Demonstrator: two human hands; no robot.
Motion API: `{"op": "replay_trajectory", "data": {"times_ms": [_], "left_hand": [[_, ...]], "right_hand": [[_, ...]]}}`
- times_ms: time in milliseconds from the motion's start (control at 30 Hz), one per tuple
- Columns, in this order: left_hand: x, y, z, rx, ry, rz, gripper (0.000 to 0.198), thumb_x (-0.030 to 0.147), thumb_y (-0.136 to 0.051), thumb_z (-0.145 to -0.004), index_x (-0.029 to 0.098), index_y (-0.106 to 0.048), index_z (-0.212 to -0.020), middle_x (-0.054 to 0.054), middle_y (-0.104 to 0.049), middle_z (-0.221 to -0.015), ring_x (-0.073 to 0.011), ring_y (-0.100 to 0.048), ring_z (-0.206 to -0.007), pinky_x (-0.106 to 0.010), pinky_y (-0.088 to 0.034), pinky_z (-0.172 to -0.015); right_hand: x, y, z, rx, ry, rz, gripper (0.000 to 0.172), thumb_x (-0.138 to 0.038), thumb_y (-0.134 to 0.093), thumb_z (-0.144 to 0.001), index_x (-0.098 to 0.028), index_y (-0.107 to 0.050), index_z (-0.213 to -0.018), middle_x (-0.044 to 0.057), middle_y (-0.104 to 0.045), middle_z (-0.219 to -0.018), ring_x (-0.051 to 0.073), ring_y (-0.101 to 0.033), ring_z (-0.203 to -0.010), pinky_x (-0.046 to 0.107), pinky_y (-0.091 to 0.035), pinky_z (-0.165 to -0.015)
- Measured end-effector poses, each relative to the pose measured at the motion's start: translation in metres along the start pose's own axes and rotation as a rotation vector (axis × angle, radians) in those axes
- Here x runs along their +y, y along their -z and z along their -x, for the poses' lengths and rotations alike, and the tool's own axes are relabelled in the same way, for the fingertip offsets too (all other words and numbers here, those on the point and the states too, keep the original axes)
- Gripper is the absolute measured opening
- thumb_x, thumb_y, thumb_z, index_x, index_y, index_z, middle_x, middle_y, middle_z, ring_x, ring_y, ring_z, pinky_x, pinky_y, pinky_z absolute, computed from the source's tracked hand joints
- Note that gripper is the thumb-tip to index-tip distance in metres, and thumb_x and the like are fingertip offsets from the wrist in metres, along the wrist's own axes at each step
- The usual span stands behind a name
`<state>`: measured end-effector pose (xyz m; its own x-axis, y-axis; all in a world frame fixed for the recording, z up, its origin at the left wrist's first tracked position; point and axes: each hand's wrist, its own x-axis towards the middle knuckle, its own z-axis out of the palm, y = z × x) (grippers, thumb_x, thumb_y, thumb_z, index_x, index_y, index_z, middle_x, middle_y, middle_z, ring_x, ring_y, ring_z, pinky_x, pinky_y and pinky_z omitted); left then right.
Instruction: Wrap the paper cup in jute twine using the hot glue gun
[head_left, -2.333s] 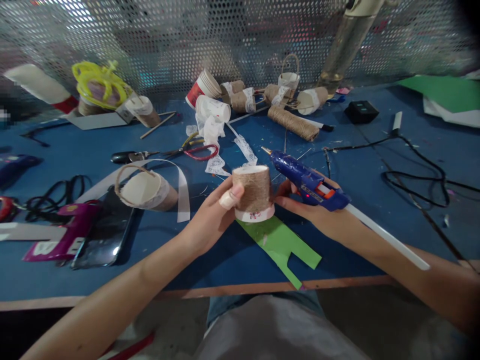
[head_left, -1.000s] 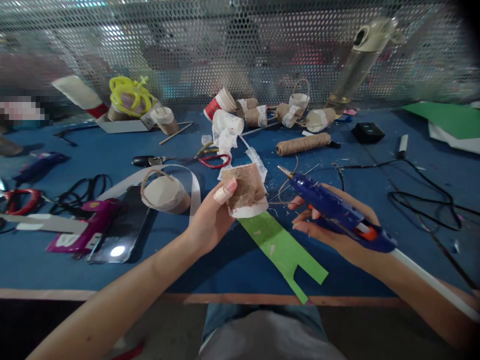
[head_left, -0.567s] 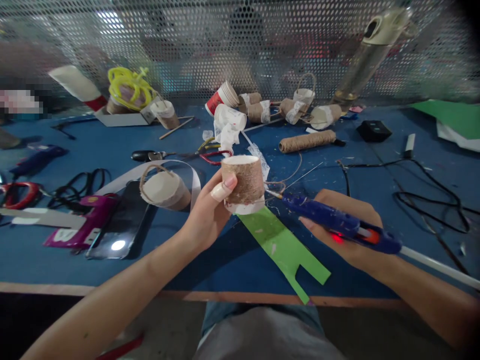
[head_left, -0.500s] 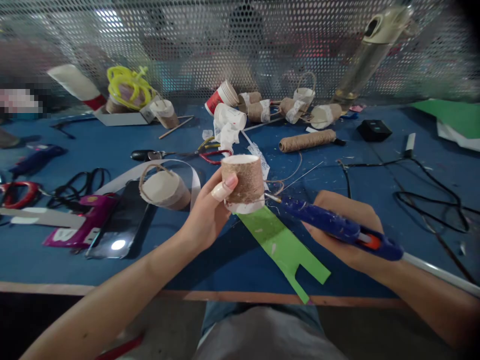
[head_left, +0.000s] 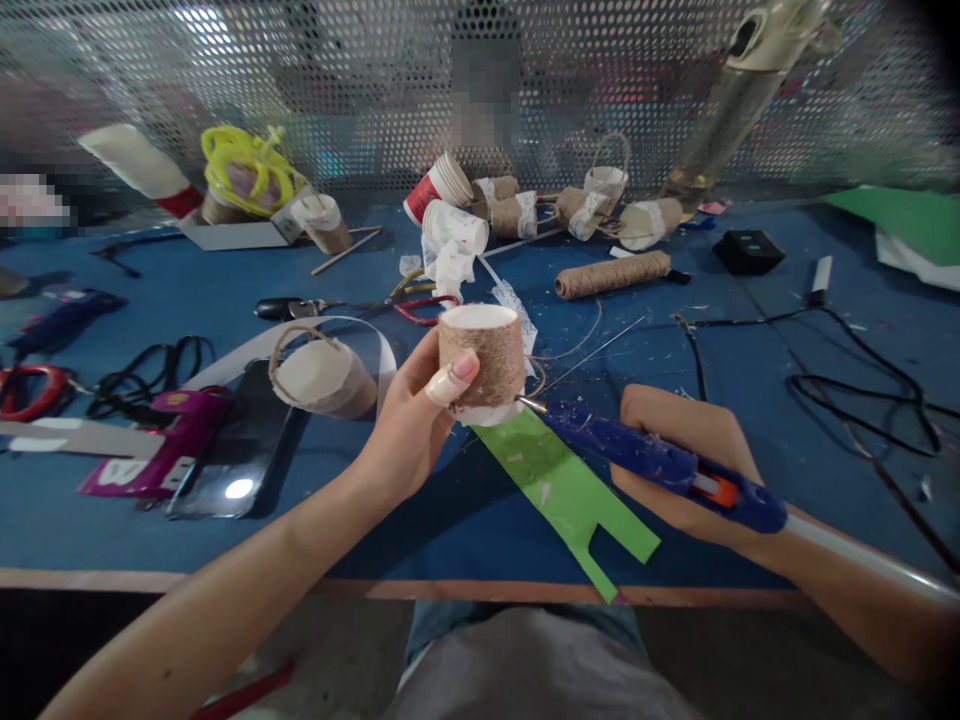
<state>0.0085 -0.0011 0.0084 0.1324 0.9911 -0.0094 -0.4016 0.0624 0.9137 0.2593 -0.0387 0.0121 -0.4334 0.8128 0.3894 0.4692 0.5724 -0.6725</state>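
Observation:
My left hand (head_left: 420, 425) is closed around a small paper cup (head_left: 491, 360) wrapped in brown twine, held upright above the table. White shows inside it and in a band at its lower edge. In my right hand (head_left: 690, 450) is a blue glue gun (head_left: 637, 450) with an orange part and a clear glue stick in its rear. The metal nozzle points left and meets the lower right side of the cup. Below the cup lies a bright green cut-out strip (head_left: 570, 490) with a notched end. A loose twine strand (head_left: 577, 345) runs behind the cup.
On the blue table (head_left: 360, 545), a twine-handled cup (head_left: 322, 375), a phone (head_left: 232, 450) and a purple packet (head_left: 154, 450) lie left. Behind are scissors (head_left: 420, 308), a twine roll (head_left: 613, 274) and stacked paper cups (head_left: 439, 190). A black cable (head_left: 847, 385) loops at right.
The glue gun's nozzle has shifted slightly left and down along the cup's lower right side. My left hand still holds the cup, and the view has moved a little.

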Motion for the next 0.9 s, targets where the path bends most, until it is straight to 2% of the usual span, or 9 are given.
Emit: {"op": "replay_trajectory", "data": {"times_ms": [267, 500, 733, 900], "left_hand": [[-0.0033, 0.001, -0.0013, -0.024, -0.062, -0.071, 0.042, 0.046, -0.082, -0.082, 0.027, -0.073, -0.119, -0.006, -0.075, -0.125, -0.0296, -0.066, -0.122, -0.039, -0.054, -0.101], [-0.0042, 0.0052, -0.0025, 0.002, -0.103, -0.108, 0.04, 0.045, -0.08, -0.084, 0.027, -0.074, -0.119, -0.006, -0.074, -0.126, -0.0285, -0.065, -0.124, -0.038, -0.052, -0.103], [-0.0061, 0.0019, -0.001, 0.021, -0.071, -0.121, 0.044, 0.043, -0.083, -0.082, 0.029, -0.072, -0.122, -0.005, -0.073, -0.128, -0.0284, -0.064, -0.124, -0.037, -0.053, -0.102], [-0.0067, 0.0022, -0.0001, 0.026, -0.086, -0.114, 0.036, 0.042, -0.081, -0.085, 0.029, -0.075, -0.118, -0.004, -0.075, -0.122, -0.0254, -0.067, -0.118, -0.034, -0.053, -0.099]], "right_hand": [[0.004, -0.0008, 0.0026, -0.021, 0.042, 0.09, 0.027, -0.014, -0.067, -0.081, -0.024, -0.043, -0.076, -0.006, -0.042, -0.07, 0.01, -0.04, -0.054, 0.025, -0.03, -0.051], [0.0001, -0.0015, -0.0022, 0.017, 0.017, 0.087, 0.027, -0.013, -0.066, -0.081, -0.024, -0.042, -0.074, -0.006, -0.045, -0.069, 0.01, -0.042, -0.055, 0.024, -0.031, -0.053], [0.0029, -0.0055, 0.0031, -0.017, 0.011, 0.094, 0.024, -0.018, -0.064, -0.081, -0.024, -0.042, -0.075, -0.006, -0.042, -0.07, 0.01, -0.04, -0.056, 0.026, -0.028, -0.055], [0.0091, -0.0065, 0.0031, 0.01, 0.121, 0.098, 0.024, -0.021, -0.066, -0.081, -0.024, -0.042, -0.077, -0.006, -0.042, -0.071, 0.01, -0.04, -0.055, 0.024, -0.027, -0.053]]}}
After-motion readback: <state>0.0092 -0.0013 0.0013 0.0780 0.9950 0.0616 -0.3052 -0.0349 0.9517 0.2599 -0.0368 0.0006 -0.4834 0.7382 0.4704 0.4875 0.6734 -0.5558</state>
